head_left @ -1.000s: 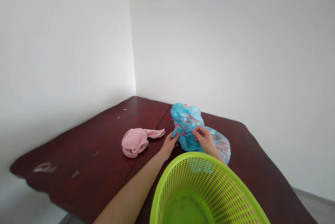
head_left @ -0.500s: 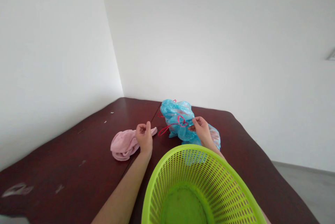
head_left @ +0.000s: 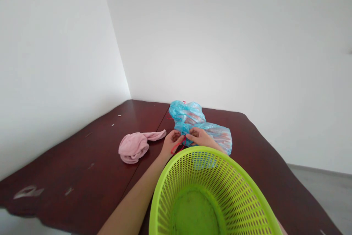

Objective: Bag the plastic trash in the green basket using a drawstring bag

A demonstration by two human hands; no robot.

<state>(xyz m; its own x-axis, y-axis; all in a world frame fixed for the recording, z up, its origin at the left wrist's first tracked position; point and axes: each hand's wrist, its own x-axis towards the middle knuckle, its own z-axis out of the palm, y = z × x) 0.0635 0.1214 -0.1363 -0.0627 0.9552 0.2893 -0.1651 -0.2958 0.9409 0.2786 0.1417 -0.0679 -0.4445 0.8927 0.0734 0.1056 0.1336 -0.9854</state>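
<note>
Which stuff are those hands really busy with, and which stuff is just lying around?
Busy with:
- the blue plastic bag, held at its gathered part by the left hand and right hand
- the red cord by the left hand

Just lying around:
- the pink towel on the dark wooden table
- the lime-green plastic basket, untouched

**Soft, even light is filling the scene**

Bright, diffuse light is washing over the white wall (head_left: 220, 44), leaving only faint corner shadows. Glare is glinting on the blue plastic bag (head_left: 187, 112), while the wide lens is bowing the dark table (head_left: 68, 154) near the edges.
</note>
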